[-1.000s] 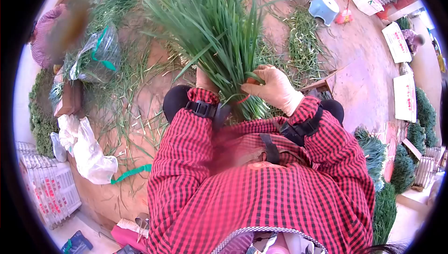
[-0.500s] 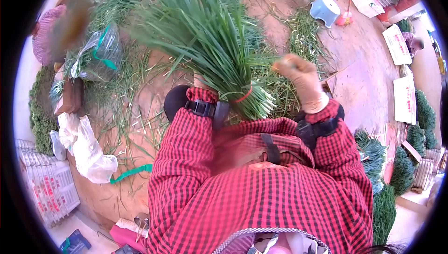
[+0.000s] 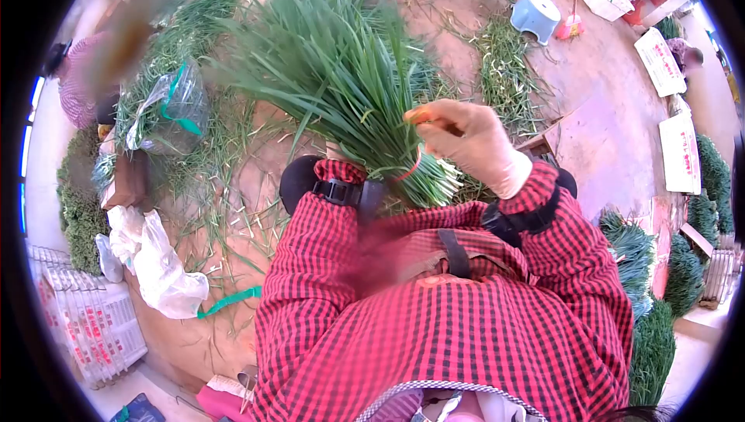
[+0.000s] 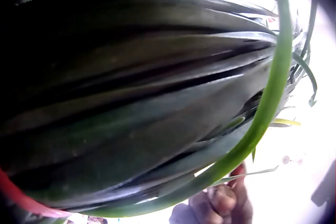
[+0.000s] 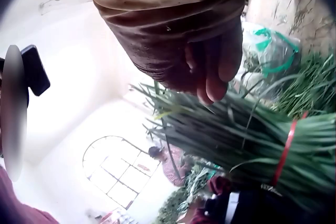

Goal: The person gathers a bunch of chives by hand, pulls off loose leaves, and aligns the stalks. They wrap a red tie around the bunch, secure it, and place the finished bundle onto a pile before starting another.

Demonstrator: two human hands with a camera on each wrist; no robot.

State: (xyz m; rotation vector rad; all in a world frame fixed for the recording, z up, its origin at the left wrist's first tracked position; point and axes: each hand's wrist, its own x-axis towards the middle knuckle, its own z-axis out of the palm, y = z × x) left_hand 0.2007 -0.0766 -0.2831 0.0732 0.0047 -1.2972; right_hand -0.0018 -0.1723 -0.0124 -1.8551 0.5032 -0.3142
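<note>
A thick bunch of garlic chives (image 3: 334,73) leans up and to the left over the person's lap, pale cut ends toward the right. A red band (image 3: 410,167) wraps it near those ends. The left hand (image 3: 335,150) grips the bunch from its left side, mostly hidden behind the leaves. In its wrist view one loose green leaf (image 4: 270,106) arches across the bunch. The right hand (image 3: 473,143), in a pale glove with orange fingertips, has its fingers bent at the bunch's right edge, just above the band. I cannot tell whether those fingertips pinch a leaf.
Loose chives and trimmings (image 3: 508,73) litter the floor. Plastic bags (image 3: 186,112) with green tape and a white bag (image 3: 167,271) lie left. A blue stool (image 3: 535,17) stands at back right, white boxes (image 3: 679,154) far right. Another person (image 3: 81,84) is at far left.
The right hand left the bunch, moving right, then came back to the leaves above the band. The bunch tilted further left, exposing its cut ends. The left hand keeps its hold.
</note>
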